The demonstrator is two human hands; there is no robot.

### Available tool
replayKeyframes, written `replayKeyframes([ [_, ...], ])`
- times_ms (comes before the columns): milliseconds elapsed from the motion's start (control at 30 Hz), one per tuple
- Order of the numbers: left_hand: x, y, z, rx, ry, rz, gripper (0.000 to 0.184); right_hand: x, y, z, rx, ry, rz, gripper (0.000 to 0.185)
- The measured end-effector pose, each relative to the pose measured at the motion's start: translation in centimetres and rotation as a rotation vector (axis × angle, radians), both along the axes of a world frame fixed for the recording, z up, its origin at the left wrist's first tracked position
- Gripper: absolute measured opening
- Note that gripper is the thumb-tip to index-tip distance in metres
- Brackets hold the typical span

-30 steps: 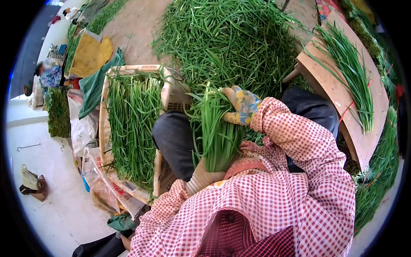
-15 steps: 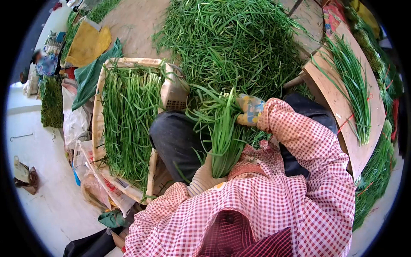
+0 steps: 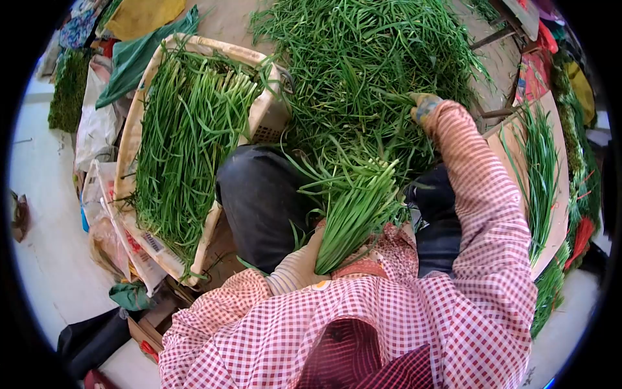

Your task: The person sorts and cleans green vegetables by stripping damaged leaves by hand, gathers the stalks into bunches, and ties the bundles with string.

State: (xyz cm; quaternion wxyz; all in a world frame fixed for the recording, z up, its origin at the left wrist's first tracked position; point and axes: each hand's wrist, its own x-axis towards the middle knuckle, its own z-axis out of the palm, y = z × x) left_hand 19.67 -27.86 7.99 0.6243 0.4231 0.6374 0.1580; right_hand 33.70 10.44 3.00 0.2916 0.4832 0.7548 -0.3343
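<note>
My left hand (image 3: 301, 264), in a pale glove with a striped cuff, is closed around the lower part of a bunch of garlic chives (image 3: 359, 211). The bunch rests slanted across my lap, its pale cut ends pointing up and right. Farther out, my right hand (image 3: 426, 109), in a patterned yellow and blue glove, is at the right side of a large heap of loose chives (image 3: 369, 71). Its fingers are curled, and some green leaves stick out at the fingertips. Part of the left hand's fingers is hidden behind the bunch.
On my left stands a cream plastic crate (image 3: 126, 152) filled with chives laid lengthwise. A board (image 3: 554, 123) with a few chives (image 3: 540, 175) on it lies to my right, near red ties (image 3: 581, 236). Plastic bags (image 3: 110, 240) and a green cloth (image 3: 139, 65) lie beyond the crate.
My right hand has left the bunch and reached forward and right to the heap. The bunch in my left hand now leans more to the right. The whole view has shifted.
</note>
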Motion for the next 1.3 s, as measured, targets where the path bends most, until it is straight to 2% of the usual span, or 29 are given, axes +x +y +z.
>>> replayKeyframes([
  [33,0.0,0.6,0.5,-0.003,-0.011,0.014,0.100,-0.4,-0.3,1.4,0.065,0.025,0.120,0.033],
  [100,0.1,1.5,1.4,-0.072,-0.004,-0.023,0.100,-1.6,-2.3,2.6,-0.184,0.060,0.123,0.043],
  [200,0.5,0.8,0.0,0.015,0.074,-0.081,0.099,-4.3,-8.2,9.2,-0.559,-0.023,0.412,0.087],
  [233,0.5,0.9,0.2,0.010,0.067,-0.080,0.099,-5.3,-10.2,7.6,-0.453,-0.042,0.564,0.081],
  [267,0.4,1.3,0.7,-0.030,0.057,-0.087,0.098,-6.1,-11.3,7.7,-0.468,-0.130,0.677,0.084],
  [333,0.4,1.3,0.8,-0.075,0.041,-0.089,0.098,-5.9,-13.0,3.3,-0.366,-0.200,0.738,0.072],
  [400,0.6,0.9,0.6,0.010,0.075,-0.113,0.099,-5.5,-14.0,-0.8,-0.358,-0.234,0.767,0.067],
  [500,0.3,1.1,1.0,-0.116,0.029,-0.089,0.104,-3.0,-13.5,-5.3,-0.305,-0.120,0.809,0.056],
  [600,0.2,0.9,1.1,-0.005,0.054,-0.086,0.101,-1.1,-11.5,-7.9,-0.247,-0.123,0.733,0.053],
  [700,0.8,-1.2,-2.3,0.034,0.043,-0.156,0.098,0.8,-7.7,-10.2,-0.141,-0.189,0.588,0.051],
  [733,0.6,-0.9,-1.6,0.032,0.039,-0.154,0.098,1.5,-6.0,-10.6,-0.095,-0.214,0.536,0.050],
  [867,-0.6,1.1,2.0,0.007,0.018,-0.129,0.095,2.9,-0.2,-9.0,0.092,-0.128,0.274,0.047],
  [967,-0.4,1.1,1.9,-0.048,-0.005,-0.154,0.094,-0.7,-2.2,-1.7,-0.014,0.328,0.120,0.045],
  [1000,-0.5,1.5,1.9,-0.070,-0.018,-0.161,0.094,-1.6,-2.8,-0.7,-0.192,0.390,0.184,0.043],
  [1033,-0.6,1.9,2.1,-0.093,-0.030,-0.171,0.093,-1.9,-3.7,-0.8,-0.256,0.523,0.391,0.035],
  [1067,-0.7,2.3,2.2,-0.122,-0.044,-0.180,0.093,-4.9,-7.4,5.6,-0.302,0.289,0.439,0.035],
  [1133,-1.1,2.5,2.6,-0.125,-0.060,-0.182,0.092,-5.4,-11.8,1.2,-0.560,0.433,0.785,0.044],
  [1167,-0.8,1.6,1.8,-0.032,-0.049,-0.177,0.092,-3.9,-12.9,1.1,-0.537,0.618,0.858,0.035],
  [1200,-0.5,0.7,1.0,0.061,-0.035,-0.173,0.091,-3.5,-14.0,1.8,-0.562,0.500,0.753,0.035],
  [1233,-0.2,-0.2,-0.3,0.240,-0.018,-0.152,0.090,-3.0,-14.1,1.3,-0.556,0.506,0.743,0.035],
  [1267,-0.1,-0.8,-1.5,0.236,-0.018,-0.166,0.090,-2.3,-14.5,0.3,-0.412,0.523,0.758,0.036],
  [1300,0.2,-1.2,-2.8,0.212,-0.141,-0.051,0.090,-1.8,-14.7,-0.2,-0.266,0.536,0.768,0.037],
])
